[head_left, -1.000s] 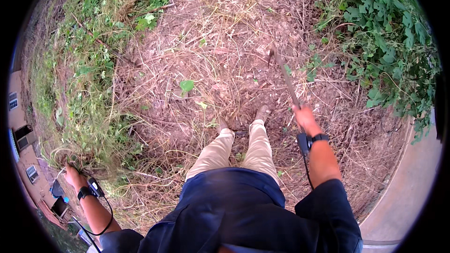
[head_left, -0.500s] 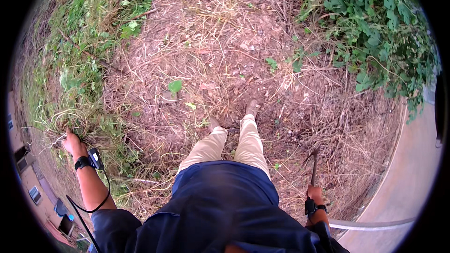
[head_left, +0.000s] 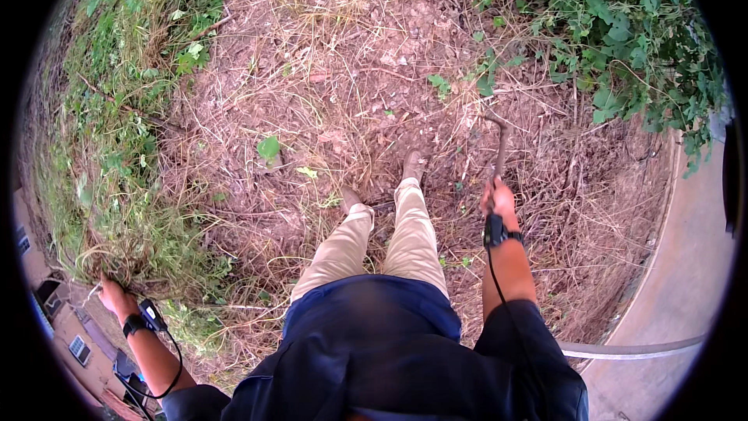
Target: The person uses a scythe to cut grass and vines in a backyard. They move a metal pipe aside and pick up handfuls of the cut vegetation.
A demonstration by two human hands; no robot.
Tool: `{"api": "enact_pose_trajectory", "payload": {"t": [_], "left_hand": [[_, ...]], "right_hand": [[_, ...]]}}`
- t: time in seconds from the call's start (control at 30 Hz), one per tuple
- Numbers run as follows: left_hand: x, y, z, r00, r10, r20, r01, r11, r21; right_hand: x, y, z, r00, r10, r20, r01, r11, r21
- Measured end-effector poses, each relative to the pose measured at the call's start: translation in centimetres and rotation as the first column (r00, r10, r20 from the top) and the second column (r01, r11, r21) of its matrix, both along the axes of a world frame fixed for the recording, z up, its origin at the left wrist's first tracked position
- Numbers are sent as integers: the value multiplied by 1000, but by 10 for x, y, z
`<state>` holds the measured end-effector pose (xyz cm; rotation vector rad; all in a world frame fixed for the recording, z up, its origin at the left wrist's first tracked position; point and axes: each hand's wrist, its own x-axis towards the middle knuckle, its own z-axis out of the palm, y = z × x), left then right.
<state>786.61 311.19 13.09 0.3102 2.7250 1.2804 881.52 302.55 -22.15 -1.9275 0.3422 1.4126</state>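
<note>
My left hand (head_left: pixel 117 298), far out at the lower left, is closed on a bunch of dry and green weeds (head_left: pixel 109 265), whose stems bulge in a tangle over the fingers. The fingertips are partly hidden by the stalks. In my right hand (head_left: pixel 501 201) is a short dark tool with a hooked end (head_left: pixel 501 140). The fist wraps its handle, and the thin head bends left over the littered soil. Its exact kind is not clear. Each wrist wears a black strap with a small cabled device.
Leafy vines (head_left: pixel 623 23) crowd the upper right, and a strip of green weeds (head_left: pixel 132 101) lines the left. Dry stalks cover the reddish soil (head_left: pixel 312 86) around my shoes. A concrete path (head_left: pixel 670 265) curves along the right, with a pale rail or pipe (head_left: pixel 631 351) across it.
My right hand has swung forward and up with the hooked tool, from beside my hip to ahead of it. My left hand, holding the weeds, sits lower in view.
</note>
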Motion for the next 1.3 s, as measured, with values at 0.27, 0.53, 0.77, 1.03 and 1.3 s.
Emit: {"api": "enact_pose_trajectory", "payload": {"t": [0.27, 0.53, 0.77, 1.03, 1.3], "left_hand": [[56, -10, 6, 1000, 13, 17, -12, 999, -46], [129, 36, -38, 996, -35, 84, 44, 993, -112], [174, 82, -82, 979, -116, 169, 133, 986, -95], [183, 79, -82, 961, -201, 188, 219, 973, -79], [191, 67, -84, 946, -286, 153, 284, 958, 35]], "right_hand": [[-26, 114, -6, 687, -474, -551, 546, 837, -38], [-82, 58, 152, 894, -86, -440, 119, 992, 48], [-79, 3, 207, 932, 16, -362, 32, 991, 126], [-40, 40, 140, 921, -243, -306, 254, 967, -2], [-20, 126, 24, 755, -509, -414, 613, 773, 166]]}}
